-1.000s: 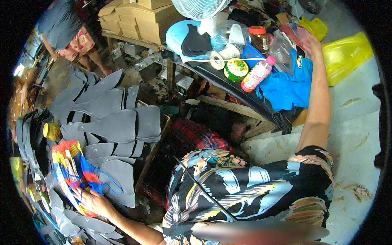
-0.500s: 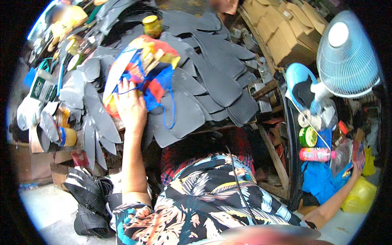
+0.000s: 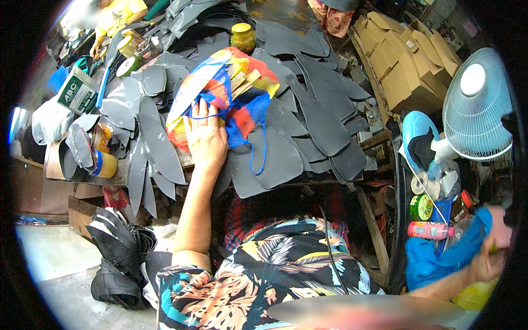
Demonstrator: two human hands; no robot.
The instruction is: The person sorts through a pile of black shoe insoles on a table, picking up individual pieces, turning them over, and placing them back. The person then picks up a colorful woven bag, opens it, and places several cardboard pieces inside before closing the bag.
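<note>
My left hand lies flat, fingers stretched out, on a red, yellow, blue and white mesh bag. Pale flat pieces show at the bag's opening, and a blue cord trails from it. Beneath and around the bag are dark grey foam sheets cut in sole-like shapes. At the far right, my right hand is raised and blurred, its fingers closed at the upper end of a blue cloth. Something pink shows just above that hand; its kind is unclear.
A blue-and-white fan stands at right, beside cardboard boxes. Below it lie a pink bottle and a green-lidded tub. Jars and a green-white tin stand among the foam. Black shoe parts lie at lower left.
My right hand has moved down, and the blue cloth now stretches up toward it. My left hand stays on the mesh bag. The whole view has shifted, with the bench appearing farther right.
</note>
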